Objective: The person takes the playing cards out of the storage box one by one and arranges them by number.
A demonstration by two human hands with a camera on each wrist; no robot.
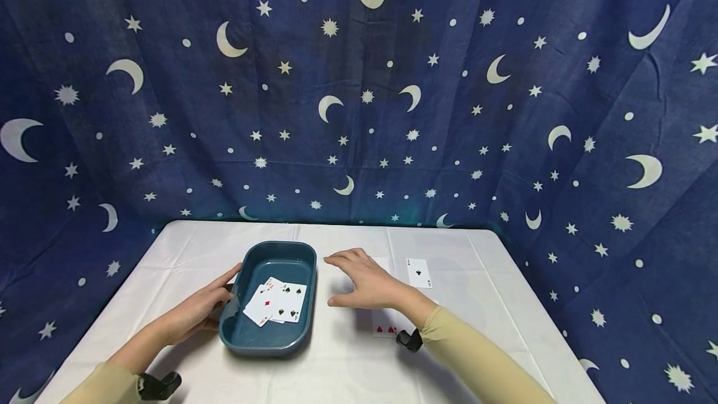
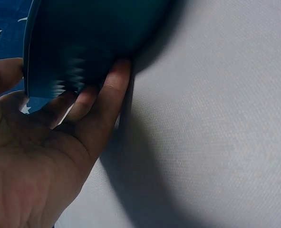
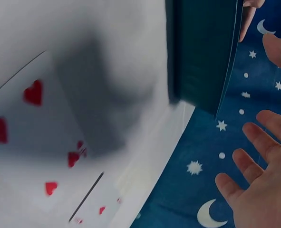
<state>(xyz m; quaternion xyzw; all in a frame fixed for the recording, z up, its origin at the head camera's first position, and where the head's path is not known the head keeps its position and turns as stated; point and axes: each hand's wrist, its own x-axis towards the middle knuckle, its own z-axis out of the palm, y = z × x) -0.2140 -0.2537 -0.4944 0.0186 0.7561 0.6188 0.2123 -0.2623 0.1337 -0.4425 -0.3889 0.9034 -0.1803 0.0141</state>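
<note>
A dark teal tray [image 1: 268,349] stands left of the middle of the table, and several overlapping playing cards [image 1: 288,302] lie face up in it. My left hand [image 1: 196,312] touches the tray's left side; in the left wrist view its fingertips rest against the outer wall, close over the cloth. Right of the tray my right hand [image 1: 367,280] hovers with fingers spread, nothing in it. Under its wrist lies a card with red hearts [image 1: 384,324], partly hidden. In the right wrist view large heart cards [image 3: 31,128] lie on the cloth.
An ace of clubs [image 1: 418,273] lies face up right of my right hand. Behind that hand shows the edge of another card [image 1: 382,263]. A white cloth [image 1: 336,373] covers the table. A blue curtain with moons and stars [image 1: 314,111] hangs behind it and at the sides.
</note>
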